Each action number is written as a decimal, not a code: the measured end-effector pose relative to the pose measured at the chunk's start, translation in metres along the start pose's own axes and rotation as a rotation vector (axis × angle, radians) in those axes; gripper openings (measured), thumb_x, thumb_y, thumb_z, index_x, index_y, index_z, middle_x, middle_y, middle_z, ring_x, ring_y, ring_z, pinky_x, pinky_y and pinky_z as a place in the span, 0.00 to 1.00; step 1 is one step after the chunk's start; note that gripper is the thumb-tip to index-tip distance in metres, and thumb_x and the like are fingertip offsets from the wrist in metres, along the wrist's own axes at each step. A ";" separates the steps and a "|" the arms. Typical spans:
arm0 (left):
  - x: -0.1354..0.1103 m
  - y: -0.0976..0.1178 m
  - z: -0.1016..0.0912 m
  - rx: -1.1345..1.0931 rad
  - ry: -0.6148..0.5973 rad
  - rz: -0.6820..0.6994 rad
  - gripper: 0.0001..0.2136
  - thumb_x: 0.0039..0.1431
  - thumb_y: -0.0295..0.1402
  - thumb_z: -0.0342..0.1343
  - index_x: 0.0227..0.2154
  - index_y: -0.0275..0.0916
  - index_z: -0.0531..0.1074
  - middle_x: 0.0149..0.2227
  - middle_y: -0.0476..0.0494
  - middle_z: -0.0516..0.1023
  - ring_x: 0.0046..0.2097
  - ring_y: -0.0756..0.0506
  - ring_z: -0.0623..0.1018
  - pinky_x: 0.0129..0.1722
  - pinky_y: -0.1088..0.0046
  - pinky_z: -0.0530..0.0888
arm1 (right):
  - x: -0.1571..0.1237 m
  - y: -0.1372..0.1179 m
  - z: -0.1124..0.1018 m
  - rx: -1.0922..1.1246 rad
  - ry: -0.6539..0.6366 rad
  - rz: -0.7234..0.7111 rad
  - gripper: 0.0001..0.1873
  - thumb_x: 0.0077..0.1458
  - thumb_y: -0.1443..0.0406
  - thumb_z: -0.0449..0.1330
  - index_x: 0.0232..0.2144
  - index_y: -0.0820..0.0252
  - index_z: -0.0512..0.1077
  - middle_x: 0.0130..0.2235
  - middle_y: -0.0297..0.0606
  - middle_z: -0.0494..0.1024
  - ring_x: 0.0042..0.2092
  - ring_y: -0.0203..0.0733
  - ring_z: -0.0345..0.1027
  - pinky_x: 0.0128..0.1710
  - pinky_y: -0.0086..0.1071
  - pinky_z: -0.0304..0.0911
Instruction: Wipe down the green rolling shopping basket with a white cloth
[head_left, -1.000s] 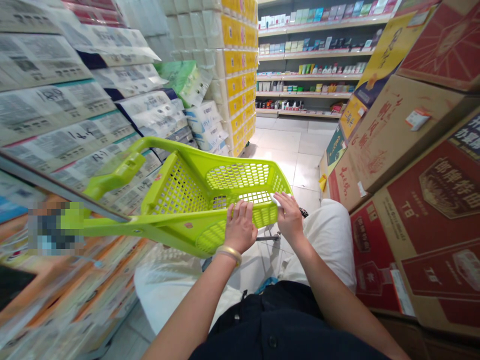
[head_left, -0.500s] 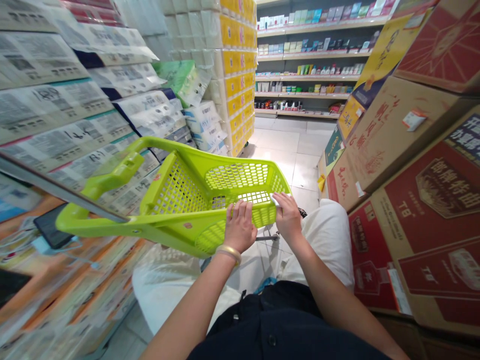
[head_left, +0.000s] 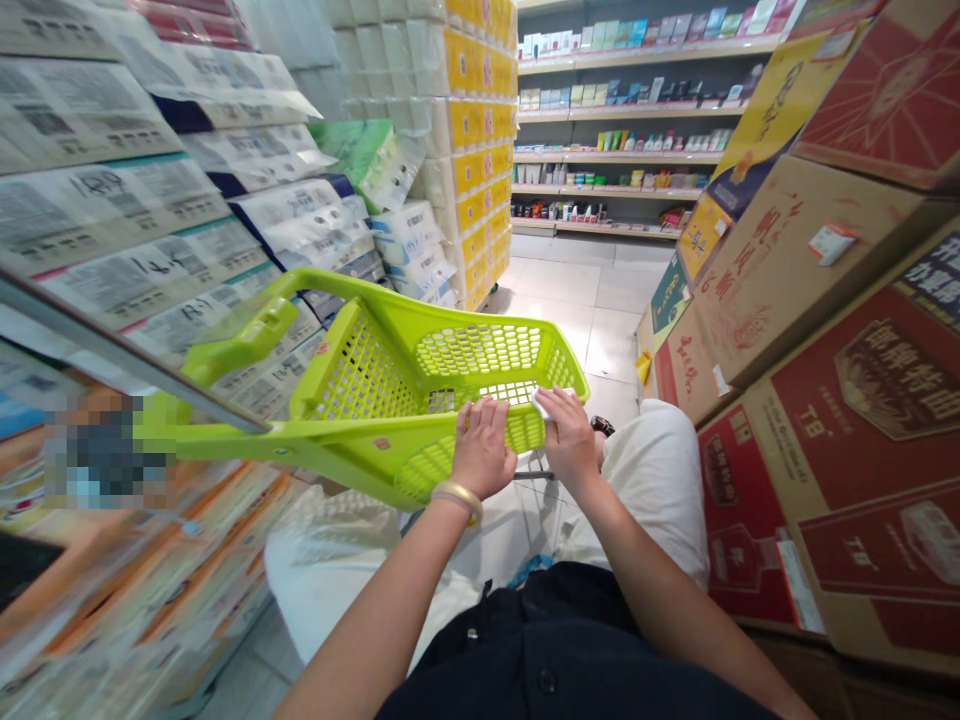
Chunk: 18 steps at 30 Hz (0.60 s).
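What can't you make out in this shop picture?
Head view:
White item: the fingers of the right hand cover part of it.
Pixelated patch: blurred, so what lies under it is hidden.
Far shelf products: labels too small to read.

"TB" is printed on the red carton [head_left: 814, 421] at right, and "郎牌特曲" stands in pale characters on its dark label [head_left: 898, 380]. Handwritten figures are seen on the wrapped packs [head_left: 127, 280] at left, but cannot be read exactly.

Bright, even light glares off the floor tiles [head_left: 559, 285]; the wide-angle edges stretch and blur.
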<state>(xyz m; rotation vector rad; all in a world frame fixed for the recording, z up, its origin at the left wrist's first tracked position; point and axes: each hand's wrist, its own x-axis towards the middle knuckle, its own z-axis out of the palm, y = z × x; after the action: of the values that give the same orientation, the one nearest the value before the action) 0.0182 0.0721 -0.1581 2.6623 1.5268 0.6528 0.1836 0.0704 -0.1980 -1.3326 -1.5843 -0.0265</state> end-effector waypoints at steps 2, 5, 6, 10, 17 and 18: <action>0.001 -0.001 0.000 -0.014 -0.002 -0.002 0.29 0.47 0.29 0.53 0.57 0.35 0.62 0.55 0.34 0.71 0.63 0.36 0.64 0.67 0.54 0.50 | -0.002 -0.008 0.003 0.024 -0.051 -0.082 0.23 0.59 0.73 0.49 0.51 0.55 0.75 0.54 0.40 0.79 0.60 0.45 0.68 0.65 0.50 0.58; 0.000 -0.002 0.000 -0.036 -0.001 0.000 0.29 0.47 0.29 0.52 0.56 0.35 0.63 0.55 0.34 0.72 0.63 0.36 0.64 0.67 0.54 0.51 | -0.002 -0.007 0.001 0.022 -0.056 -0.097 0.23 0.59 0.73 0.49 0.51 0.55 0.75 0.53 0.39 0.79 0.59 0.43 0.70 0.64 0.48 0.59; 0.000 -0.002 -0.001 -0.040 0.000 0.003 0.29 0.47 0.28 0.52 0.56 0.36 0.63 0.55 0.35 0.72 0.63 0.36 0.64 0.67 0.54 0.51 | -0.001 -0.002 -0.002 0.011 -0.040 -0.070 0.23 0.59 0.73 0.49 0.50 0.55 0.76 0.53 0.39 0.80 0.58 0.44 0.70 0.64 0.49 0.59; -0.001 -0.001 -0.001 -0.050 0.002 0.009 0.29 0.46 0.28 0.53 0.56 0.37 0.63 0.54 0.35 0.72 0.62 0.36 0.65 0.66 0.53 0.52 | -0.001 0.015 -0.012 -0.028 0.032 0.035 0.23 0.57 0.73 0.49 0.49 0.55 0.77 0.50 0.40 0.81 0.57 0.47 0.72 0.63 0.53 0.59; 0.003 -0.003 -0.002 -0.076 0.004 0.007 0.28 0.45 0.28 0.53 0.54 0.38 0.64 0.53 0.36 0.72 0.62 0.36 0.65 0.66 0.53 0.52 | -0.006 0.008 -0.013 0.010 -0.045 -0.040 0.26 0.57 0.74 0.49 0.53 0.52 0.75 0.54 0.37 0.79 0.60 0.44 0.68 0.66 0.51 0.56; 0.004 -0.004 -0.002 -0.078 0.007 0.005 0.28 0.45 0.28 0.53 0.54 0.39 0.65 0.53 0.36 0.72 0.61 0.36 0.65 0.66 0.53 0.52 | -0.006 0.011 -0.014 0.007 -0.036 -0.029 0.25 0.57 0.74 0.49 0.52 0.52 0.75 0.54 0.37 0.79 0.60 0.44 0.69 0.66 0.51 0.56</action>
<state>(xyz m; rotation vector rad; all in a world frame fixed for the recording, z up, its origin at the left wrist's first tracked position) 0.0159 0.0767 -0.1560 2.6107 1.4651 0.7073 0.2006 0.0622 -0.2013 -1.3113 -1.6329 -0.0153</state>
